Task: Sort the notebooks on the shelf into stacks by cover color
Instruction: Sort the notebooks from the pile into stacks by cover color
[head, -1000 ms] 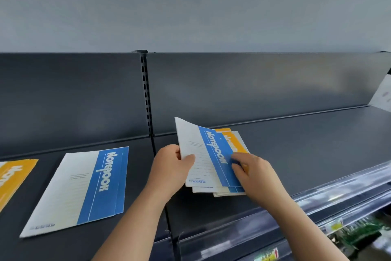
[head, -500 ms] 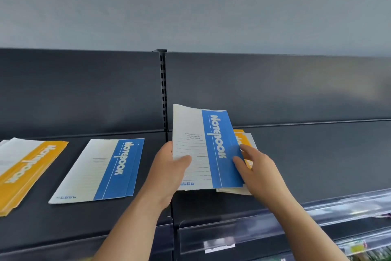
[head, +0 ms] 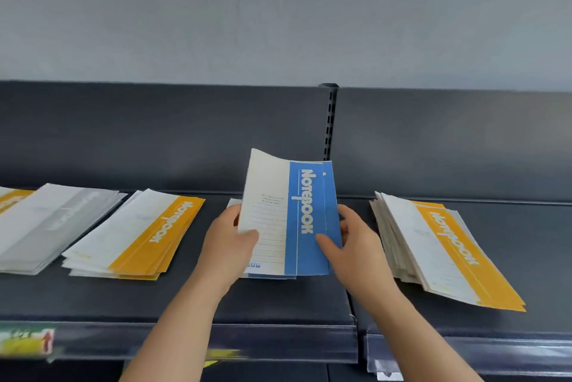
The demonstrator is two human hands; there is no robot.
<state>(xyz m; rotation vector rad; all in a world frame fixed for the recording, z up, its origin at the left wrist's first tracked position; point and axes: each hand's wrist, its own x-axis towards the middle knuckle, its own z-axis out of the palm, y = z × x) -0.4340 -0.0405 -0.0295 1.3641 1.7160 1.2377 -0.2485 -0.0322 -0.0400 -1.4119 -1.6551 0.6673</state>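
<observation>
The clear front rail (head: 278, 341) edges the dark shelf (head: 278, 298). Above the shelf, the left hand (head: 229, 245) grips the white side of the blue notebook (head: 309, 217), thumb on the cover. The right hand (head: 356, 245) grips the blue band, thumb on front, fingers curled behind the edge. The notebook is tilted up, between the yellow stack (head: 139, 236) and the yellow-topped pile (head: 448, 251). The grey stack (head: 46, 227) lies far left. The slotted upright (head: 330, 121) divides the back panel (head: 154, 134).
</observation>
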